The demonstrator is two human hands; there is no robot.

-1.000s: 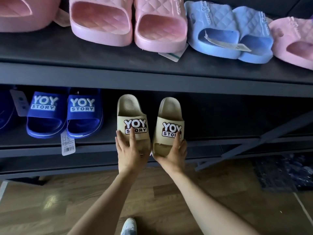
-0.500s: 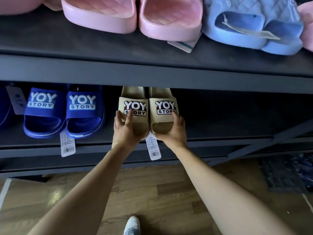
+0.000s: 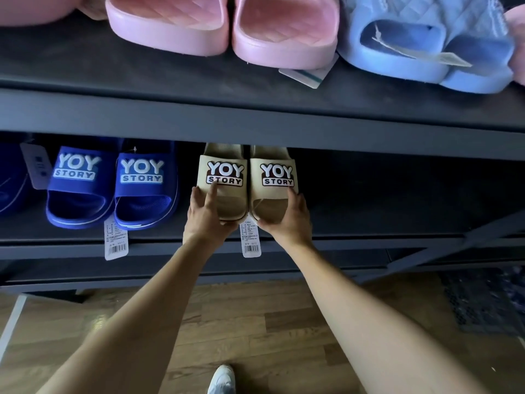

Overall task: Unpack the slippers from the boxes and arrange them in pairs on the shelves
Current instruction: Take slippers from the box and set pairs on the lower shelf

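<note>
Left hand (image 3: 208,220) and right hand (image 3: 287,223) each grasp a toe end of the beige rubber YOY STORY slippers (image 3: 221,177). Pair sits touching on dark metal lower shelf (image 3: 383,220), beside royal-blue rubber slippers (image 3: 142,177).

At 3 o'clock of the beige slippers (image 3: 248,183): bare lower shelf (image 3: 383,206), wide open as far as the slanted brace (image 3: 454,245) at 4 o'clock. At 9 o'clock: dark blue slippers (image 3: 113,189) just beside, leaving only a narrow gap. At 12 o'clock: upper shelf rail (image 3: 255,120), low over the far ends, caps any lift. Above it, pink slippers (image 3: 227,29) and light blue slippers (image 3: 426,46) packed side by side. At 6 o'clock: open floor (image 3: 241,322), crossed by both forearms. Left hand (image 3: 207,217) and right hand (image 3: 287,220) grip the near ends, with a tag (image 3: 251,240) dangling between.
</note>
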